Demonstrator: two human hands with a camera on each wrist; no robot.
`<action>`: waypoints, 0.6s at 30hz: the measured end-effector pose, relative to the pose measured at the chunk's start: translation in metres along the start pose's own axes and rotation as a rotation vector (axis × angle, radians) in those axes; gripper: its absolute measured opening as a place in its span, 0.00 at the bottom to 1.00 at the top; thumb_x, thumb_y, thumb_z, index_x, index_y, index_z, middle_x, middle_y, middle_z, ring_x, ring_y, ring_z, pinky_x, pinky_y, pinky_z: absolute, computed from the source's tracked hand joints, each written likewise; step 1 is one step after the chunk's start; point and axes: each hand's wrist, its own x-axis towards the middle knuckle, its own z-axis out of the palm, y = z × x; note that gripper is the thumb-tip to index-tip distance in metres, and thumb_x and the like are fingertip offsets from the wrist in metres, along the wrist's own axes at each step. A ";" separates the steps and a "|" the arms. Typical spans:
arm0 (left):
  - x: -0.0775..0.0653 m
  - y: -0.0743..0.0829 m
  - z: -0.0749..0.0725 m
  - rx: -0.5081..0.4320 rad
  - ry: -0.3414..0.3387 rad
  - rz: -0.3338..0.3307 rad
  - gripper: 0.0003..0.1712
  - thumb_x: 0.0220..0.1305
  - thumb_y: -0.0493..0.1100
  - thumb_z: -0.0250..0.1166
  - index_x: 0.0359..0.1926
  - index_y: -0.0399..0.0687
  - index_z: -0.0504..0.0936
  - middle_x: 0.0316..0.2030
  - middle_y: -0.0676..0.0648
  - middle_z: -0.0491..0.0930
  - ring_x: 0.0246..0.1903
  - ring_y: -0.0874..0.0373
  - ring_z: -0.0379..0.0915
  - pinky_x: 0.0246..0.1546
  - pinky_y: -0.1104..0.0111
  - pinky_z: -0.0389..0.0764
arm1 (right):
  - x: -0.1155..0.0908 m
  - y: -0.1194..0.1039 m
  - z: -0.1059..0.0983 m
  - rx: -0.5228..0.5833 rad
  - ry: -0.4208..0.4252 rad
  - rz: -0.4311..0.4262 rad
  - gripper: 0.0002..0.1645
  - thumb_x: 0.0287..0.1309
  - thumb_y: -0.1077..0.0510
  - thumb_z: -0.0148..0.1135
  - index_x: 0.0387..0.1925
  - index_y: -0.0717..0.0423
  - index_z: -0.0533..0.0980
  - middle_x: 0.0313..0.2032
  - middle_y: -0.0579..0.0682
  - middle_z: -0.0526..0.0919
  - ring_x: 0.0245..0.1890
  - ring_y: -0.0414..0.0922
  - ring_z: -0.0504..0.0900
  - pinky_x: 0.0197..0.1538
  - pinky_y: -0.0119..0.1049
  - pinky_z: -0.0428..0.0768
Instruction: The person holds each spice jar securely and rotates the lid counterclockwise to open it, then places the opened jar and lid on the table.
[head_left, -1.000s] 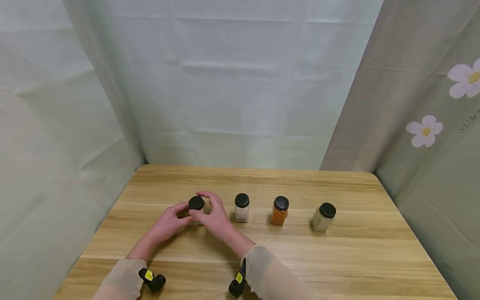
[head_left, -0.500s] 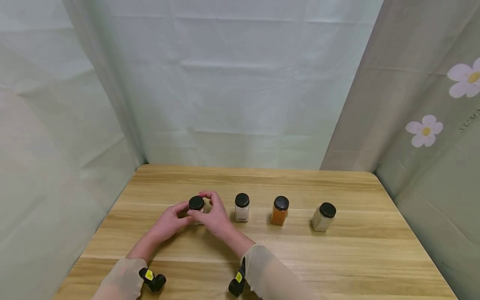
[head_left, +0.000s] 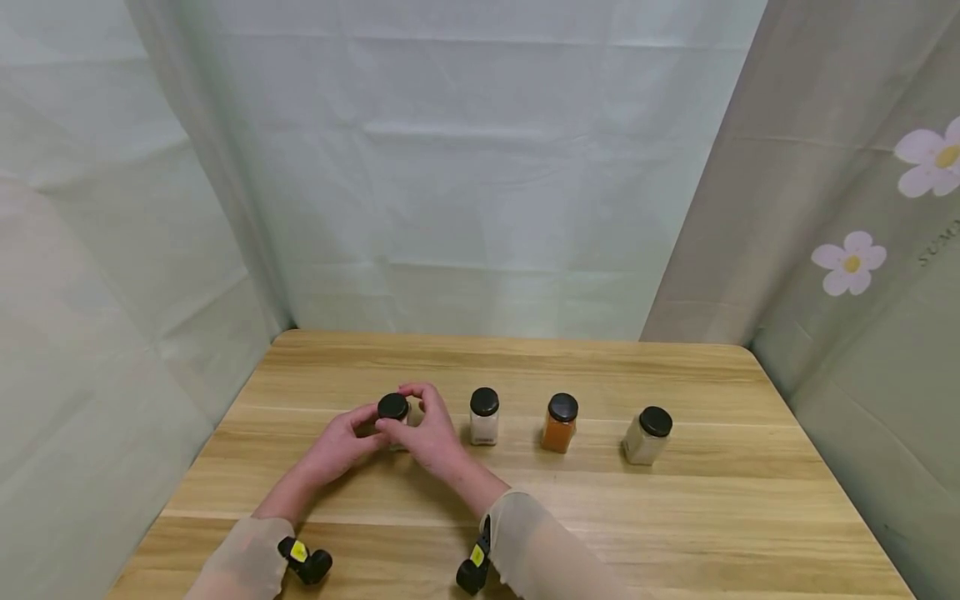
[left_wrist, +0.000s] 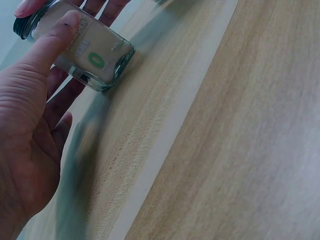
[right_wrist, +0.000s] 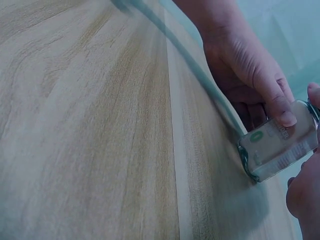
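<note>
A square glass spice jar (left_wrist: 97,52) with a green mark on its label stands upright on the table, left of the middle. Its round black lid (head_left: 393,406) is on top. My left hand (head_left: 341,446) grips the jar's body, thumb on the label side and fingers behind. From the right, my right hand (head_left: 435,437) holds the lid between thumb and fingers. In the right wrist view the jar's body (right_wrist: 277,145) shows pale contents, and the right hand is cut off by the frame's edge.
To the right stand more black-lidded jars: one with white contents (head_left: 483,425), one orange (head_left: 558,435), one beige (head_left: 642,446). They share the wooden table (head_left: 712,517). Pale curtains (head_left: 480,208) surround it at the back and sides.
The right hand's fingers shift very slightly around the lid. Jar, left hand and the other jars stay in place.
</note>
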 end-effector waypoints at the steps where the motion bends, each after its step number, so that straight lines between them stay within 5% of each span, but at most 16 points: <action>1: 0.000 0.000 0.000 0.003 0.000 0.005 0.30 0.67 0.49 0.71 0.67 0.47 0.78 0.65 0.42 0.76 0.68 0.41 0.66 0.66 0.40 0.64 | 0.000 0.000 0.000 0.000 0.001 -0.003 0.32 0.57 0.50 0.77 0.59 0.46 0.73 0.61 0.35 0.73 0.69 0.48 0.64 0.71 0.51 0.61; 14: 0.000 0.002 0.002 -0.025 -0.004 -0.003 0.30 0.67 0.50 0.71 0.67 0.49 0.79 0.66 0.43 0.76 0.69 0.42 0.65 0.67 0.41 0.62 | -0.003 0.001 0.000 0.016 0.001 0.001 0.29 0.59 0.47 0.76 0.59 0.42 0.73 0.63 0.36 0.71 0.71 0.57 0.63 0.71 0.54 0.60; 18: 0.000 0.002 0.001 -0.032 -0.005 0.001 0.29 0.66 0.49 0.72 0.67 0.49 0.79 0.65 0.45 0.76 0.68 0.45 0.66 0.67 0.46 0.65 | -0.002 0.001 0.000 0.005 -0.003 -0.008 0.28 0.59 0.47 0.75 0.59 0.41 0.74 0.63 0.36 0.71 0.71 0.52 0.63 0.71 0.53 0.61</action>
